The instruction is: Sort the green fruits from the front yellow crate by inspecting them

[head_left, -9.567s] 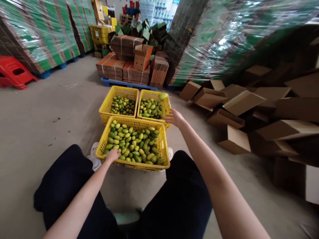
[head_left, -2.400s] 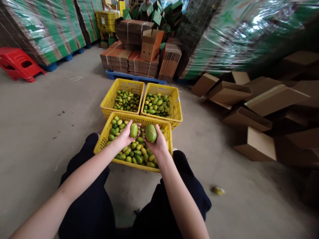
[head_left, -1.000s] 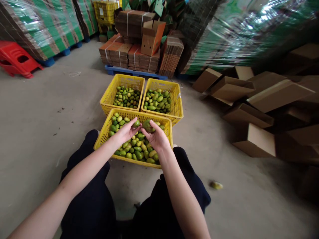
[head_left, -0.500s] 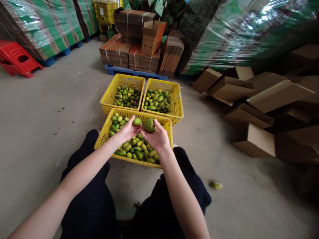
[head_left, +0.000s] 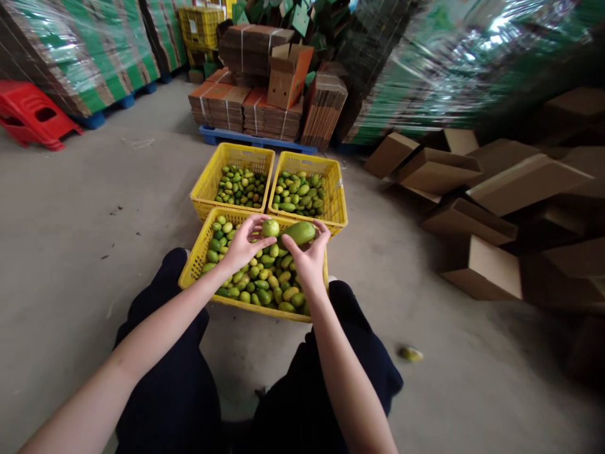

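- The left hand (head_left: 243, 246) reached forward, palm turned inward, its thumb and fingers gripping the smaller fruit (head_left: 271, 228).
- The right hand (head_left: 307, 255) pinched the larger fruit (head_left: 300, 233) between thumb and fingers, near its two ends.
- Both fruits were held side by side above the near yellow crate (head_left: 265, 310): the smaller roundish and light green, the larger oblong, smooth and green.
- The near yellow crate contained many green and yellowish fruits.
- Farther off, the stacked yellow crates (head_left: 203, 39) bore a pale label (head_left: 193, 26), its writing too small to read.
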